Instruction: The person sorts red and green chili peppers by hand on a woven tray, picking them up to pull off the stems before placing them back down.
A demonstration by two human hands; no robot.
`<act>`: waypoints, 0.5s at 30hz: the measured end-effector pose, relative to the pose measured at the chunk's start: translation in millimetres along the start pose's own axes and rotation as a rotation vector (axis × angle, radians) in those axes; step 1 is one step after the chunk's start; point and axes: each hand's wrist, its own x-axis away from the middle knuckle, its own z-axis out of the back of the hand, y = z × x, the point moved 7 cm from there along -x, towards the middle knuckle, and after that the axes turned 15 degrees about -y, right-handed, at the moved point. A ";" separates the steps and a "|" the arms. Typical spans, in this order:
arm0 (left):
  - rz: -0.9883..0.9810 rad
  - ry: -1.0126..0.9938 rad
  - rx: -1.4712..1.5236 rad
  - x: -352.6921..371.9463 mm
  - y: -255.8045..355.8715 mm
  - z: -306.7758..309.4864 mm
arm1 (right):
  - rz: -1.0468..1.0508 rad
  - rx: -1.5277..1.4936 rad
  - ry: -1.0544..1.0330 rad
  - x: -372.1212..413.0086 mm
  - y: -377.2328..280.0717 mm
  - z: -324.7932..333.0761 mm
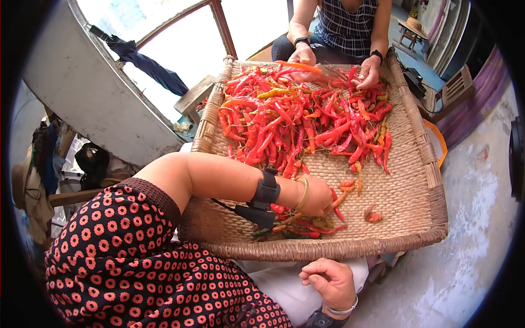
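Observation:
A large woven basket point(404, 213) holds a heap of red chili peppers point(273, 131), with a few yellow and orange ones among them. My left hand point(316, 197) is inside the basket near its front, curled with the back up. An orange chili pepper point(345, 188) comes out at its fingertips; the fingers themselves are mostly hidden. Below that hand lies a small group of red, yellowish and dark green chilies point(301, 227). Outside the front rim is my right hand point(331, 281), fingers curled in and thumb against them, with nothing visible in it.
Across the basket, another person's hands point(367, 71) are at the chilies; an orange-red blur point(299, 66) is by one of them. A crumpled reddish piece point(373, 215) lies at the basket's front right. A folded umbrella point(147, 65) leans at the left.

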 end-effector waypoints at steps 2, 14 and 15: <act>-0.008 -0.009 0.045 1.1 -3.2 5.8 | 0.010 0.000 -0.003 -1.1 -0.5 0.3; -0.150 0.446 0.159 32.9 -33.9 89.4 | -0.002 -0.022 0.015 1.1 2.7 1.7; -0.290 0.279 0.070 32.2 -16.4 62.1 | 0.000 -0.032 0.016 1.6 2.9 1.8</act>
